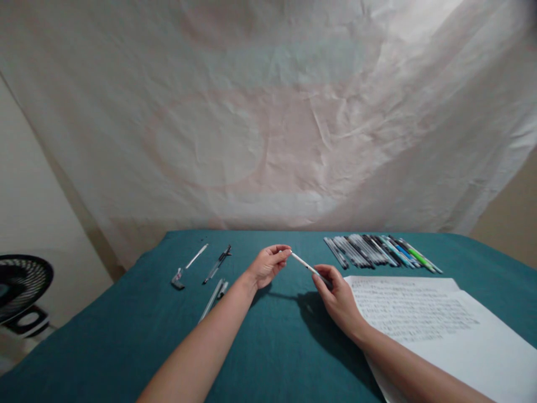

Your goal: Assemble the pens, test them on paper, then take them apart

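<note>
Bench (pixel 277 347): matt cloth on top, mostly smooth. Held pen (pixel 302 261): smooth, looks plastic. Pen row (pixel 369 251), toward far right corner: plastic, clear and coloured, some shine. Paper (pixel 444 333), right side: matt, smooth. Backdrop (pixel 268 140) past far edge: creased sheet, faint sheen; cloth or plastic, can't tell. Fan (pixel 19 285) beyond left edge: dark plastic look.

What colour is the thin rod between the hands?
The thin rod looks mostly white; the head view shows it.
</note>
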`<state>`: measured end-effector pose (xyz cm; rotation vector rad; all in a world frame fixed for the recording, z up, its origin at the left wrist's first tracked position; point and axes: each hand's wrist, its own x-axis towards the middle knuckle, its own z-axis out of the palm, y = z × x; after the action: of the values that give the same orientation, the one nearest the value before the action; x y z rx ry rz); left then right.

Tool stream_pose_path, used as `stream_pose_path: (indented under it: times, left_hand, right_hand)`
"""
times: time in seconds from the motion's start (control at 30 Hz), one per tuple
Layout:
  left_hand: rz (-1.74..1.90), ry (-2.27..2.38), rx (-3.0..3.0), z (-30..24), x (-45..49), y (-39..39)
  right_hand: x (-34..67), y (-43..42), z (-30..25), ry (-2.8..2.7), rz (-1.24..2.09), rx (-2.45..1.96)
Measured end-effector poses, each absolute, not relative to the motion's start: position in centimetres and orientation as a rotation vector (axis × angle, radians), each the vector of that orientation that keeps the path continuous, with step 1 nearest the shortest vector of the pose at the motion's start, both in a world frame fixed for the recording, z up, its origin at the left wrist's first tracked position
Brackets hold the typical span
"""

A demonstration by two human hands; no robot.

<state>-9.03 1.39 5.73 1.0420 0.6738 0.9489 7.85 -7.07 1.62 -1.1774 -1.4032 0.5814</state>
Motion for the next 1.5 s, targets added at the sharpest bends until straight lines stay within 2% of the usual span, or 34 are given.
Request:
stream_pose_path:
  times: [0.3,0.77,1.5]
  left_hand:
    - [1.014,0.676,0.873,5.2,-8.2,1.2]
    - [0.972,0.779,1.053,5.0,-8.5,1.0]
    - [0.978,0.676,0.948,4.2,-8.7,1.6]
  right_hand:
    - [7.9,-7.0,1.3,-1.414,0.550,-1.232]
    - [8.1,-7.0,1.7,-1.408,0.506,-1.272]
    - [8.1,-7.2,1.7,-1.461,0.578,-1.249]
